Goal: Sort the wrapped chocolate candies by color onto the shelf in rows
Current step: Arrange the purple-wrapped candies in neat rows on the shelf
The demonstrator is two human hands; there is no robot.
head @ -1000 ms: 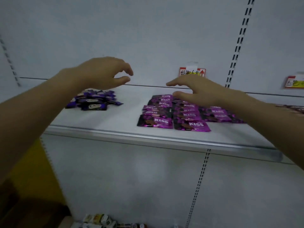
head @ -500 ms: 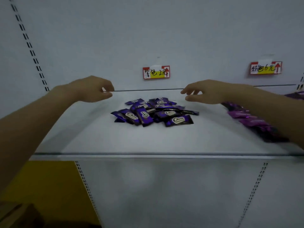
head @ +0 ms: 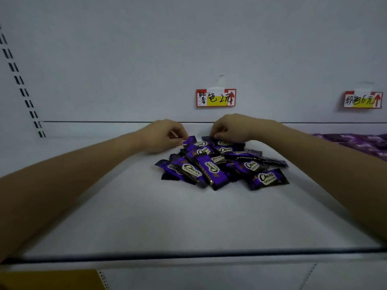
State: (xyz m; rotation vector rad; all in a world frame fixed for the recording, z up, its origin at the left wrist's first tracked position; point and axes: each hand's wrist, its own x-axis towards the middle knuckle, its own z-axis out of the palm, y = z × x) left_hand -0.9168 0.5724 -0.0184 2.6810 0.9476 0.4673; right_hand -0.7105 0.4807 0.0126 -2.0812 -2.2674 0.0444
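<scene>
On white shelf [head: 188,216], loose purple candy pile [head: 219,164].

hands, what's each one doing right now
Left hand: closed, pinching a purple candy at the pile's back edge.
Right hand: closed on another candy there.

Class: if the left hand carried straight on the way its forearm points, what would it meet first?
Probably the far end of the purple Choco candy pile, which the left hand already touches; depth is unclear.
</scene>
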